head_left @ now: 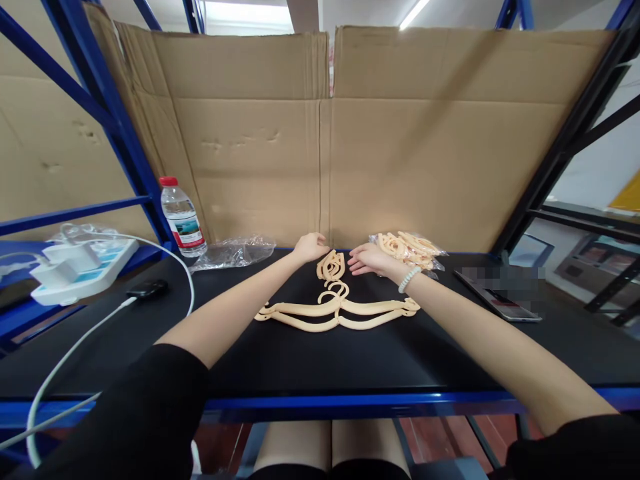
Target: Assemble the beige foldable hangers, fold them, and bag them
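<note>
A small pile of folded cream plastic hangers (331, 267) lies on the black tabletop between my two hands. My left hand (311, 247) hovers at the pile's upper left, its fingers loosely curved and apart, with nothing visible in it. To the right of the pile, my right hand (369, 259) is open, fingers spread toward the folded hangers and holding nothing. Closer to me, unfolded hangers (305, 310) lie flat, one in front of another, their hooks pointing away from me. Just behind my right hand is a clear bag of folded hangers (413, 248), partly covered by that hand.
An empty clear plastic bag (235, 253) lies at the back left beside a water bottle (183, 220). A white power strip (85, 270), a cable and a black device (147, 289) are on the left. A tablet-like device (500, 300) rests at right. Cardboard (425, 153) walls the back.
</note>
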The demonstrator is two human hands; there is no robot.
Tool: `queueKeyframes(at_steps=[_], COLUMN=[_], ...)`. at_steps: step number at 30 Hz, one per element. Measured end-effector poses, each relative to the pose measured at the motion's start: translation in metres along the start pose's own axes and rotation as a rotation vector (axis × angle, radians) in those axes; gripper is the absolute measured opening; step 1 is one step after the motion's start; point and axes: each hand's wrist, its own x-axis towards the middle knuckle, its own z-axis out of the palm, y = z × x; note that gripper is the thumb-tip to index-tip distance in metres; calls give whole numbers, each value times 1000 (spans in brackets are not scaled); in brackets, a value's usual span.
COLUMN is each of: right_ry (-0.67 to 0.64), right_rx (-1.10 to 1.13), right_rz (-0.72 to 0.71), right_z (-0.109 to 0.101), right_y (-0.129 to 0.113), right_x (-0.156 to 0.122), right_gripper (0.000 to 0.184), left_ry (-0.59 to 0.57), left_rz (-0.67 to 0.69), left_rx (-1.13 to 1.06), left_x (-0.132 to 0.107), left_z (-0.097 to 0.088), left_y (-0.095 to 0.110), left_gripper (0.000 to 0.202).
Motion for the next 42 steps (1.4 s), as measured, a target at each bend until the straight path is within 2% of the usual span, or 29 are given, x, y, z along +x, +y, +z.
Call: queueKeyframes(at_steps=[4,7,10,13,16,19,23,26,28,31,34,37,39,42], right_ry=[-9,-9,-20,-55,-96,-69,-91,-84,-41,102,301,443,498,499], right_rx=[-106,-222,-331,-418,-586,-624,-631,-668,-698,-724,-750,-748,-621,-188], right_rz=[-104,-201,-303,-369,-489,-530,-504,-549,-596,-672,-721,-721,-716,-673], right_z=[-18,-33,-52,-75,-91,-93,-90,-90,-92,-94,-94,-91,-86,-73], right_y=[10,18,27,38,54,68,73,71,69,69,67,54,40,19], right_x=[-25,-48,-73,-94,-106,-109,-107,-108,-111,-115,-118,-119,-116,-106], right_gripper=[22,10,11,14,23,27,30,29,29,27,28,25,22,25], left_ry=[-35,-141,-258,-361,-434,-431,-398,-374,-331,-194,38,289,396,501], left_rz=[68,144,217,309,404,435,488,507,532,571,582,553,522,418], left_rx=[35,53,73,72,56,36,23,66,77,84,133,171,157,48], left_x=[-35,-71,-106,-130,-139,-139,-135,-135,-136,-139,-140,-135,-127,-113], left_z=[-21,-36,-54,-72,-83,-81,-72,-71,-71,-72,-74,-78,-82,-85], left_y=[-2,-11,-25,-45,-65,-78,-83,-84,-85,-87,-85,-77,-72,-65], left_gripper=[31,26,26,31,35,30,25,23,21,19,18,18,19,20])
